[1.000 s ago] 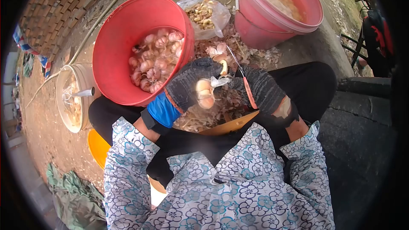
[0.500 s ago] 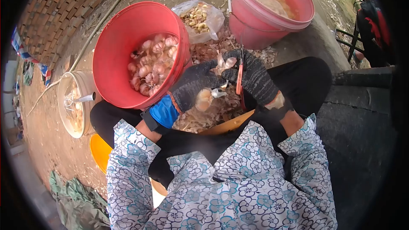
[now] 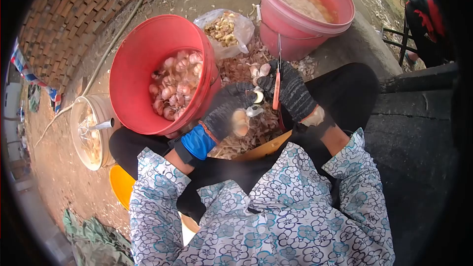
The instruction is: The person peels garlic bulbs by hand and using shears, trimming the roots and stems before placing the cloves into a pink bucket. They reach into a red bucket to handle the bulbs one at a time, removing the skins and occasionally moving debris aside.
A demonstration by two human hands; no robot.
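My left hand (image 3: 227, 106), in a dark knit glove, is closed with its fingertips around a pale garlic clove (image 3: 258, 97). A pale rounded thing (image 3: 240, 122), blurred and perhaps a garlic bulb, shows against the palm side of that hand. My right hand (image 3: 291, 91), gloved too, grips a knife (image 3: 277, 90) with an orange handle, its thin blade pointing up and away from me. Pinkish garlic cloves (image 3: 260, 71) sit at the right fingertips. Beneath both hands lies a heap of garlic skins (image 3: 256, 133).
A red bucket (image 3: 133, 79) of garlic bulbs in water leans at left. Behind are a plastic bag (image 3: 242, 29) of cloves and a pink bucket (image 3: 295, 39) with pale contents. A whitish bucket (image 3: 81, 133) stands far left, near an orange basin (image 3: 120, 184) and a hose (image 3: 106, 39).
My left fingers have shifted, and a bare pale clove now shows at their tips. The knife stays in my right hand. The whole view has tilted slightly.
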